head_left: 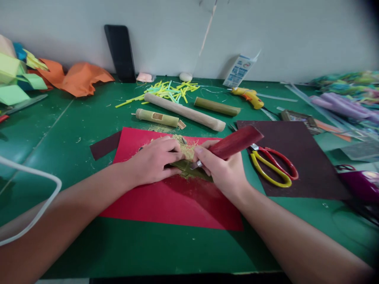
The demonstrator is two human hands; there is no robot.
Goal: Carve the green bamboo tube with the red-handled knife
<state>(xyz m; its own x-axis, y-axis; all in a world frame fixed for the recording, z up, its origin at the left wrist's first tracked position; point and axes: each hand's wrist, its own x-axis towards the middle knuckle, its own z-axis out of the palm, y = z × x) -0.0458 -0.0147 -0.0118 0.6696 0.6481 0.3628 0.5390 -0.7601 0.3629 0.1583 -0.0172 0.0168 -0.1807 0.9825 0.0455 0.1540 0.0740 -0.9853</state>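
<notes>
My left hand (156,159) presses a green bamboo piece (189,169) down on the red sheet (166,201), its fingers wrapped over the left part. In my right hand (223,167) is a carving tool with a thick red wooden handle (235,142), slanting up to the right. Its metal blade (196,165) touches the bamboo surface near my left fingertips. Pale shavings (186,148) lie just behind the bamboo and around it. Part of the bamboo is hidden under both hands.
Red-and-yellow scissors (274,167) rest on a dark sheet (308,185) at the right. Behind the red sheet lie a cut bamboo tube (170,119), a wooden stick (189,112) and another bamboo piece (217,107). A yellow glue gun (250,97) is farther back; a phone (121,53) leans on the wall.
</notes>
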